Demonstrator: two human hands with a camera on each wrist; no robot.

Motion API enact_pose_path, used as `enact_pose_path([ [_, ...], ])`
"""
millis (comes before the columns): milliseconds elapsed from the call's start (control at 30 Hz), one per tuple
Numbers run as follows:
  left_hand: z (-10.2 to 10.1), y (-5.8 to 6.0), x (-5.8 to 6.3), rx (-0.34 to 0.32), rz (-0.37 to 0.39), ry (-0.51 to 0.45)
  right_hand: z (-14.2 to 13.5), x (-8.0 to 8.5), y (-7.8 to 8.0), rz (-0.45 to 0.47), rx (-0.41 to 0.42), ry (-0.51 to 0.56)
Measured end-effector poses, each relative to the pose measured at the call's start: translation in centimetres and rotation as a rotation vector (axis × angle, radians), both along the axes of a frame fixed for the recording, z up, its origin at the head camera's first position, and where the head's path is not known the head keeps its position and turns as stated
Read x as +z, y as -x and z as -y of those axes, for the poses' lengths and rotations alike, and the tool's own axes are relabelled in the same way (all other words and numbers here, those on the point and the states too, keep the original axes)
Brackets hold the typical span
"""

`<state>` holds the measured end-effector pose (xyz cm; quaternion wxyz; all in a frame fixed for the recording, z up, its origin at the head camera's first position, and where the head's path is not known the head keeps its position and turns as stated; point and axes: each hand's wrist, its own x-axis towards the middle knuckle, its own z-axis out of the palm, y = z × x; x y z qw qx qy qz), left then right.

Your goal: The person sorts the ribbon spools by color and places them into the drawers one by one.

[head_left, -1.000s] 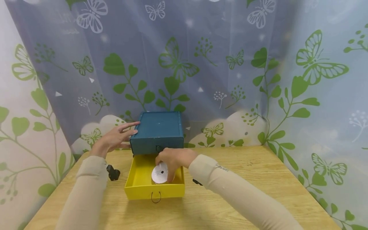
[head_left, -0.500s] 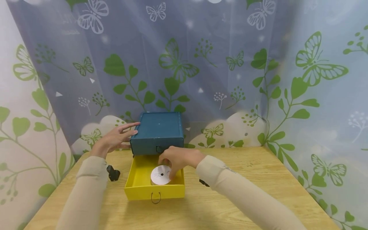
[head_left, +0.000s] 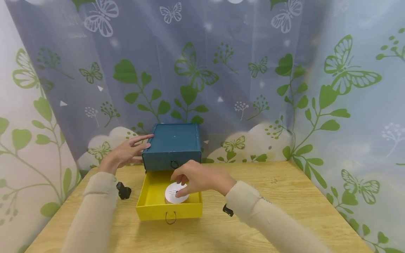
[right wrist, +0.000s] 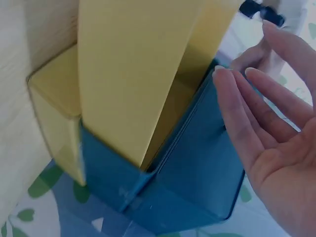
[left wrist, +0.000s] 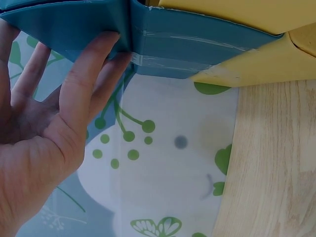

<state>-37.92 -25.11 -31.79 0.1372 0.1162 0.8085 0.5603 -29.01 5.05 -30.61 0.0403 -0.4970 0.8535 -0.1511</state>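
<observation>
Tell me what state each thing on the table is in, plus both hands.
Yellow drawer: pulled open.
Blue box: front shut.
White-topped disc: flat in the yellow drawer, printed face up.
Left hand: fingers spread, touching the blue box's side.
Right hand: holding nothing, over the drawer.

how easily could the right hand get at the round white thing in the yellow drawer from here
Likely yes, easily: the right hand hangs over the round white thing with its fingers free, the yellow drawer stands open, and nothing visible blocks the way.
</observation>
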Motion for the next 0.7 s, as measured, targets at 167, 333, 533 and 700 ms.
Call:
enact_pose_path([
  [167,0.0,-0.1,0.0,0.002,-0.001,0.006,-0.1,-0.5,-1.8,-0.042,0.053,0.083],
  [333,0.0,-0.3,0.2,0.005,0.004,0.006,-0.1,-1.1,-3.4,-0.021,0.059,0.073],
  [533,0.0,-0.5,0.3,-0.001,-0.005,0.014,-0.2,-2.2,-4.8,-0.016,0.048,0.067],
  [700,0.0,-0.4,0.2,-0.006,-0.015,0.016,-0.4,-3.0,-5.5,-0.01,0.043,0.067],
])
